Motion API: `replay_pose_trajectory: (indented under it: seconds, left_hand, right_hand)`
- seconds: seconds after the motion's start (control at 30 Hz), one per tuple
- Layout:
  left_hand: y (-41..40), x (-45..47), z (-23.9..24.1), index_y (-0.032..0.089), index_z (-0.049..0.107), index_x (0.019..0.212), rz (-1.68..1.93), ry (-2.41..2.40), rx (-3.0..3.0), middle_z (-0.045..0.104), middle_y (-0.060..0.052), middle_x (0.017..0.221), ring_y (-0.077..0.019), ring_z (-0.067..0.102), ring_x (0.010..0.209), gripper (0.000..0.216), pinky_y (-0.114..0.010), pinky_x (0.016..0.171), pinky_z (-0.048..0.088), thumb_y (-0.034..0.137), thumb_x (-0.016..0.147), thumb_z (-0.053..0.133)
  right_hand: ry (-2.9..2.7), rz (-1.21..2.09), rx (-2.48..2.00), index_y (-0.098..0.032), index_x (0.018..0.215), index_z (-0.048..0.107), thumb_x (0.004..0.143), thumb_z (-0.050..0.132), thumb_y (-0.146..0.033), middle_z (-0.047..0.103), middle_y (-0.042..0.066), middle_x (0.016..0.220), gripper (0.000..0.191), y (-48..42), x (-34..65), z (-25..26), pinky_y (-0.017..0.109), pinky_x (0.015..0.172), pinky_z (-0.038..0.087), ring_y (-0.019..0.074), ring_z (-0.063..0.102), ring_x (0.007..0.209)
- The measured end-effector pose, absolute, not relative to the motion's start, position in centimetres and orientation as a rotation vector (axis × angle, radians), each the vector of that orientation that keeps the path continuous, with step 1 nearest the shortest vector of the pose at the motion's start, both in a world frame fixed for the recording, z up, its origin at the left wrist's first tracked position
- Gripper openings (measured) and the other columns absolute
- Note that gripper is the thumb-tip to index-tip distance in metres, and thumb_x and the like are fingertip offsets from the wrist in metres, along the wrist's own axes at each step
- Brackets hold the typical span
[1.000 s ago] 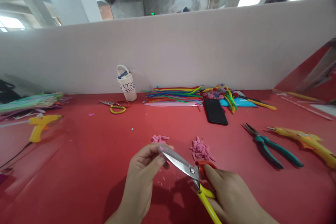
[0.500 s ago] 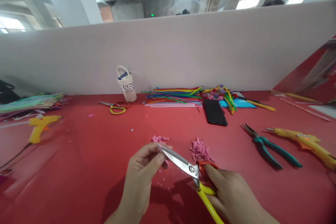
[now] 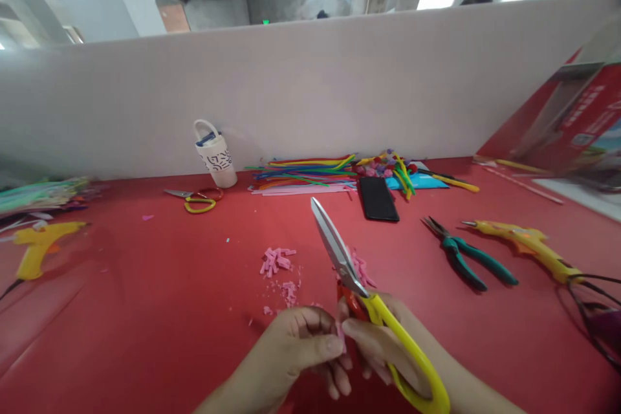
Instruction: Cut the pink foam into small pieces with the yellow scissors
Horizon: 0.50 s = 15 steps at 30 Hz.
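My right hand [image 3: 383, 349] grips scissors [image 3: 339, 252] with a yellow and an orange handle; the steel blades are closed and point up and away over the red table [image 3: 145, 310]. My left hand [image 3: 303, 349] is curled right beside it, and thumb and fingers of both hands pinch a small pink piece [image 3: 341, 335] between them. Just beyond my hands lie two small heaps of cut pink bits [image 3: 276, 261], one left of the blades, one partly hidden behind them [image 3: 361, 268].
Along the white partition: a small patterned cup [image 3: 216, 155], second scissors [image 3: 196, 199], a bundle of coloured pipe cleaners [image 3: 305, 174], a black phone [image 3: 377, 198]. Teal pliers [image 3: 460, 255] and a yellow glue gun [image 3: 524, 242] lie right; another glue gun [image 3: 33, 249] left.
The scissors swung from lying across towards my left hand to pointing up and away. My hands came together near me, and the view shifted right.
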State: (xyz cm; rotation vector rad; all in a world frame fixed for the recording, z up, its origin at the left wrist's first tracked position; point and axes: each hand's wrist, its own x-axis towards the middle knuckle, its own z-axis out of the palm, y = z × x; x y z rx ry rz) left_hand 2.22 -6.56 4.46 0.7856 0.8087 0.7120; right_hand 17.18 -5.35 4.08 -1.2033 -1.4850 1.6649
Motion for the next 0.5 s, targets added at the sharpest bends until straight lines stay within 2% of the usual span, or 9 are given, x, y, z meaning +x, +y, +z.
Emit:
replay_pose_trajectory:
  seconds: [0.1,0.23,0.4,0.5]
  left_hand:
    - [-6.43,2.27,4.37,0.010,0.058,0.069,0.720,0.823,0.822,0.058,-0.004,0.060,-0.0102,0.054,0.046,0.009,-0.021,0.045,0.040,0.018,0.067,0.056]
    - [-6.18,2.65,4.03,0.011,0.058,0.062,0.823,0.943,0.896,0.057,-0.001,0.054,-0.0094,0.053,0.044,0.008,-0.021,0.048,0.040,0.018,0.061,0.062]
    - [-6.23,3.10,3.80,0.013,0.056,0.057,0.855,1.050,0.902,0.054,0.002,0.046,-0.0089,0.050,0.038,0.010,-0.021,0.043,0.039,0.018,0.057,0.064]
    - [-6.10,2.68,4.29,0.013,0.056,0.059,0.931,1.052,0.879,0.054,0.001,0.043,-0.0092,0.049,0.039,0.008,-0.021,0.042,0.039,0.018,0.060,0.063]
  right_hand:
    - [-1.529,1.650,-1.227,-0.017,0.064,0.042,0.071,0.046,-0.033,0.048,-0.006,0.045,0.017,-5.48,17.21,3.89,0.013,0.029,0.027,0.0032,0.037,0.031]
    - [-1.539,1.516,-1.320,-0.019,0.060,0.038,0.067,0.048,-0.022,0.040,-0.009,0.044,0.013,-5.66,16.99,4.15,0.012,0.031,0.025,0.0032,0.036,0.034]
    - [-1.589,1.447,-1.321,-0.020,0.059,0.033,0.068,0.045,-0.027,0.037,-0.008,0.044,0.017,-5.60,16.73,4.68,0.015,0.033,0.027,0.0054,0.036,0.037]
    - [-1.788,1.214,-1.318,-0.020,0.059,0.034,0.071,0.046,-0.032,0.037,-0.007,0.048,0.021,-5.45,17.28,4.69,0.017,0.038,0.028,0.0067,0.036,0.043]
